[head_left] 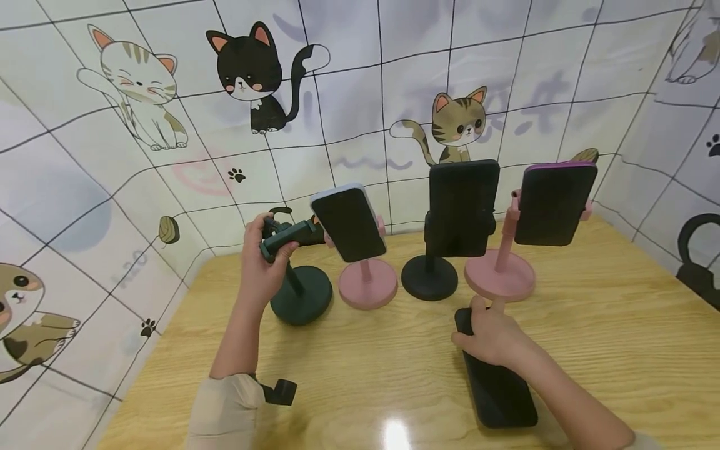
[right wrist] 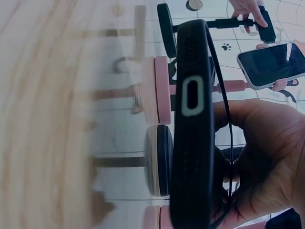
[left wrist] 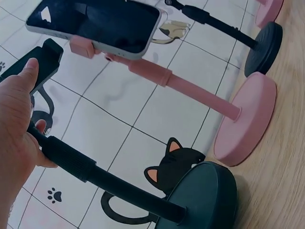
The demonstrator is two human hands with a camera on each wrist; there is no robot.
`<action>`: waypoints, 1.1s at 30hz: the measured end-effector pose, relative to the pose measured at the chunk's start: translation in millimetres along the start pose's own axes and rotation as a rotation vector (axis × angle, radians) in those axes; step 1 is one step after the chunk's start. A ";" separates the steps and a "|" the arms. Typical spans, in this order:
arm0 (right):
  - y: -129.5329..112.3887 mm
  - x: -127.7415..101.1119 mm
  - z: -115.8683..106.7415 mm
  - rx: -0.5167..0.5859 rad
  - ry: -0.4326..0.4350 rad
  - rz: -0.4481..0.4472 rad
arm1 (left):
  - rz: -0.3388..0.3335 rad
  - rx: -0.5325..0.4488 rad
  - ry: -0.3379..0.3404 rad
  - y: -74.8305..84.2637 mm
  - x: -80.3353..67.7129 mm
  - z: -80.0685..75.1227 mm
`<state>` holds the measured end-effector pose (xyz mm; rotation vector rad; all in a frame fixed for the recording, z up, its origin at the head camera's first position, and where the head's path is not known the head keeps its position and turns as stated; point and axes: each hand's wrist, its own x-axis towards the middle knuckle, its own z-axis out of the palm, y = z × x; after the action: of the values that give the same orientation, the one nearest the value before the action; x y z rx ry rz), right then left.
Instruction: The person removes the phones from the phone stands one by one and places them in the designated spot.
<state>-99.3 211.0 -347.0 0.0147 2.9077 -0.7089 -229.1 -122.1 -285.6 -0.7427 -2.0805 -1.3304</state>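
the clamp head of a dark green phone stand [head_left: 295,275] is gripped by the left hand [head_left: 263,262], its fingers curled round the empty holder. the stand's round base rests on the wooden counter [head_left: 619,350], just beside a pink stand [head_left: 367,282] that carries a phone [head_left: 349,223]. a black phone [head_left: 495,375] lying on the counter is held by the right hand [head_left: 495,337], fingers wrapped about its upper end. a black stand [head_left: 430,275] and a second pink stand [head_left: 499,272] are seen behind, each bearing a phone.
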 end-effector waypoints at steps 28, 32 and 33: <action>5.8 15.7 9.5 -0.053 -0.057 0.033 | -0.172 0.042 -0.175 -22.5 19.4 1.1; 9.1 18.0 10.7 -0.063 -0.056 0.036 | -0.218 0.036 -0.198 -18.4 20.4 0.1; 9.3 18.3 10.8 -0.065 -0.057 0.038 | -0.228 0.032 -0.203 -16.3 20.5 -0.3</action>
<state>-115.5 213.8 -363.5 0.0413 2.8665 -0.5978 -254.7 -125.0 -281.1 -0.6651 -2.4020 -1.3862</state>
